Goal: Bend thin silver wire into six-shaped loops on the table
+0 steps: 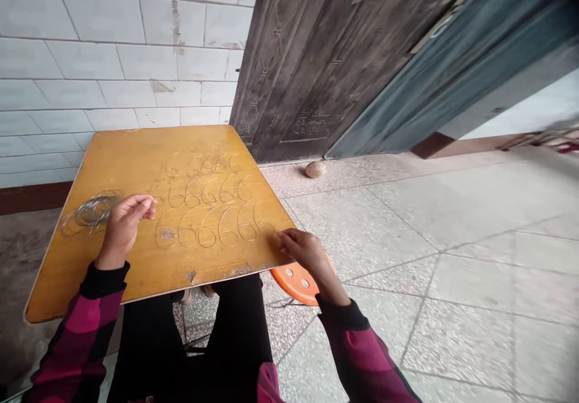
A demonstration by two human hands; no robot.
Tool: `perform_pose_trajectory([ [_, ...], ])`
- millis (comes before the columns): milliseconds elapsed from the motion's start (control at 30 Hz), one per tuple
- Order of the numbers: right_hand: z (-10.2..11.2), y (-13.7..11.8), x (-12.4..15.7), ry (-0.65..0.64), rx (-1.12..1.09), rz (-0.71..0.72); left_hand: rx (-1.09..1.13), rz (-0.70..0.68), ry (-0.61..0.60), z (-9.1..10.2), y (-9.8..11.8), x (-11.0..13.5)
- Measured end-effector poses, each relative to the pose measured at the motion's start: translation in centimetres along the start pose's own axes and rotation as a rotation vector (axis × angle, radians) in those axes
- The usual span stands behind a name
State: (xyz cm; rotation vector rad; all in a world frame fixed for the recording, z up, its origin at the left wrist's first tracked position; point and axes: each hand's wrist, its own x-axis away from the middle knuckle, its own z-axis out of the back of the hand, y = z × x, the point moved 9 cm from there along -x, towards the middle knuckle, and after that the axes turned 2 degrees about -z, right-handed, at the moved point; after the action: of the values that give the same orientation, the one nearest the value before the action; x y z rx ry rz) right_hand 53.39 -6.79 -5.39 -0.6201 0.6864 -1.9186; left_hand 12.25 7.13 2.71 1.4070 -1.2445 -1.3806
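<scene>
My left hand (129,219) hovers over the left part of the wooden table, thumb and fingertips pressed together. Whatever is between them is too fine to make out. Beside it lies a tangled bundle of thin silvery wire (93,211). My right hand (303,247) is at the table's right front corner with its fingers closed on the end of a bent wire piece (261,219). Several more wire pieces, curled like the figure 6, lie in three rows between my hands, among them one wire piece (208,228) in the front row.
The yellow-brown table (149,276) stands against a white tiled wall (99,59). An orange stool (294,285) is partly under its right front corner. A roundish object (315,169) sits on the floor by the dark door (312,101). My legs are under the front edge.
</scene>
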Motion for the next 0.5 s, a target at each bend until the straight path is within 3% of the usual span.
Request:
perform_pose_trajectory([
  [133, -1.1, -3.8, 1.8, 0.044, 0.101, 0.187, -0.297, -0.128, 0.180, 6.4, 2.7, 0.2],
  [200, -2.6, -6.1, 2.7, 0.013, 0.084, 0.285, -0.566, -0.155, 0.152, 8.7, 3.3, 0.4],
  [300, -4.6, -11.0, 4.9, -0.077, -0.016, 0.488, -0.913, -0.195, 0.008, 10.8, 3.1, 0.5],
  [400, -4.5, -18.3, 10.0, -0.126, -0.071, 0.862, -1.157, -0.160, -0.127, 12.6, 2.2, -0.3],
  [500, -3.0, -24.7, 17.3, -0.213, -0.081, 1.262, -1.310, -0.091, -0.157, 14.0, 1.6, -1.9],
])
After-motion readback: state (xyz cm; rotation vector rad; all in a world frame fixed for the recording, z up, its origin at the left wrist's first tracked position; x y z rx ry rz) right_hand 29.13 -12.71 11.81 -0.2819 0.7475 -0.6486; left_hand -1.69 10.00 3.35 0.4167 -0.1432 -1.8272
